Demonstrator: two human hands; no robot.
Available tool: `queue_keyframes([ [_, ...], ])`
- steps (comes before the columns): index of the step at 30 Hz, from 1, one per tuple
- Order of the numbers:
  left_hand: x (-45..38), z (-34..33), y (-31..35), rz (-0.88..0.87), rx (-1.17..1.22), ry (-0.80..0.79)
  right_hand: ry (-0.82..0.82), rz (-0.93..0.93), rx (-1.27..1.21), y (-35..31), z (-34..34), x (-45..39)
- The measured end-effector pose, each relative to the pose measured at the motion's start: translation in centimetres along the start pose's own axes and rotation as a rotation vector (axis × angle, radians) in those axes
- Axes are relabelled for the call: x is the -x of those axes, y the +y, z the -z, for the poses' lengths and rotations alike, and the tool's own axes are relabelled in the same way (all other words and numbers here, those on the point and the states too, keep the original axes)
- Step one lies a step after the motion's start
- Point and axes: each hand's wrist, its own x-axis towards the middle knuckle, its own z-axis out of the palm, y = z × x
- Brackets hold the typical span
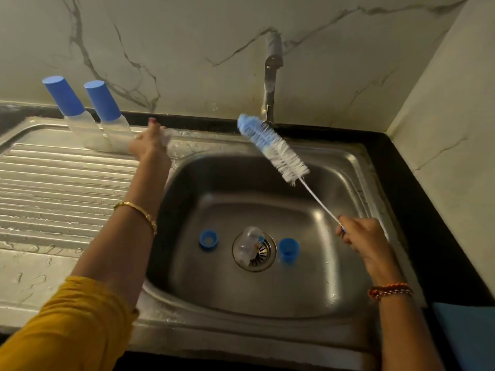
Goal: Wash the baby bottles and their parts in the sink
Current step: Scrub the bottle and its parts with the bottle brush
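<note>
Two clear baby bottles with blue caps [70,103] [107,108] stand at the back of the steel drainboard. My left hand [150,143] reaches out beside them and holds a small clear part [166,135], blurred. My right hand [361,236] grips the handle of a long blue and white bottle brush [273,148], its bristle head raised over the sink basin [214,287] below the tap. In the basin lie a clear bottle [247,243] over the drain, a blue ring [208,239] to its left and a blue cap [288,249] to its right.
A steel tap [269,84] rises from the back rim against the marble wall. The ribbed drainboard [59,188] on the left is wet. A black counter [428,210] borders the sink on the right, with a blue object [466,333] at its near right corner.
</note>
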Motion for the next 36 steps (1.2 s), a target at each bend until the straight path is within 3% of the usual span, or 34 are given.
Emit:
queue_keyframes([
  [2, 0.8, -0.3, -2.2, 0.09, -0.243, -0.189, 0.017, 0.038, -0.021, -0.1, -0.9, 0.1],
  [7, 4.0, 0.7, -11.0, 0.231, -1.205, -0.665, 0.037, 0.098, 0.198, 0.4, -1.9, 0.3],
  [13, 4.3, 3.9, -16.3, 0.459, -1.683, -0.78, 0.048, 0.117, 0.399, 0.8, -1.0, 0.1],
  [19, 4.0, 5.6, -17.3, 0.419, -1.703, -0.744, 0.018, 0.094, 0.428, 0.5, -1.2, -0.1],
  [30, 5.1, 6.0, -17.5, 0.308, -1.865, -0.971, -0.005, 0.101, 0.465, 0.4, -1.4, 0.2],
  [34, 4.7, 5.2, -16.0, 0.283, -1.892, -0.918, -0.011, 0.12, 0.465, 0.5, -1.1, 0.4],
  [36, 4.6, 4.5, -15.4, 0.174, -1.835, -0.88, -0.011, 0.142, 0.455, 0.4, -1.0, 0.4],
])
